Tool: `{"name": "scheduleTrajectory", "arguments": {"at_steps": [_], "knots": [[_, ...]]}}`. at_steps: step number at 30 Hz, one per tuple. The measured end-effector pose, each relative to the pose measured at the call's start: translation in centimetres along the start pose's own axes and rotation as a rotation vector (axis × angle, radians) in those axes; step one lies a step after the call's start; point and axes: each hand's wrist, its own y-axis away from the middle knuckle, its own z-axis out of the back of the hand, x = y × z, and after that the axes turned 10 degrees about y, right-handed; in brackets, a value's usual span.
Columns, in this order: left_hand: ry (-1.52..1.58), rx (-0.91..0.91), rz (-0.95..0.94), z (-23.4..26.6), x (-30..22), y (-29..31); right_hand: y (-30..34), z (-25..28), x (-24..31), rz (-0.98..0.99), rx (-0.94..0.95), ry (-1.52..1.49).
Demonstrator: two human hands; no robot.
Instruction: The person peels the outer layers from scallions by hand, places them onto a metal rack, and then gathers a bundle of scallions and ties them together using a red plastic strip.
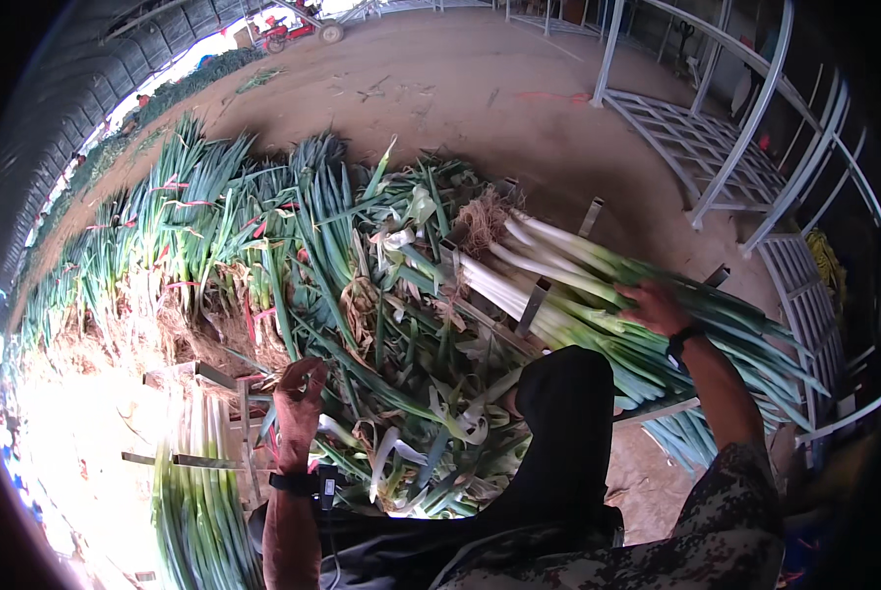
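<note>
Where red-tied bundles of long green onions [199,187] stand massed at left, a loose heap of green leaves and pale scraps [391,383] adjoins them. Right: white-stemmed green onions [598,295] lying between grey metal bars [533,307]. Smaller white-stemmed batch [199,501] lower left. Right hand [652,307] on the right-hand onions' leaves, grip unclear. Left hand [300,393] raised near the heap, fingers curled narrow; cannot tell whether holding anything.

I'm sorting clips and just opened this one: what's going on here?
A person's right hand is on green onions lying across a metal rack. The left hand, fingers curled, is by another rack with more onions; whether it holds anything is unclear. Loose leaves are heaped between, and red-tied bundles sit beyond, at left.
</note>
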Motion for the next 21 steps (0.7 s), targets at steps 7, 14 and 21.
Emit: {"name": "scheduleTrajectory", "arguments": {"at_steps": [7,14,21], "knots": [[-0.062,0.043,0.055,-0.7,0.3,-0.4,-4.2,-4.6,1.1,0.012,-0.042,0.092],[-0.134,0.105,0.091,-1.4,0.3,-1.1,-4.4,-6.4,0.7,0.067,-0.177,0.049],[-0.112,0.118,0.121,-0.9,0.8,-0.7,-16.0,-1.8,7.9,0.355,-0.403,-0.285]]}}
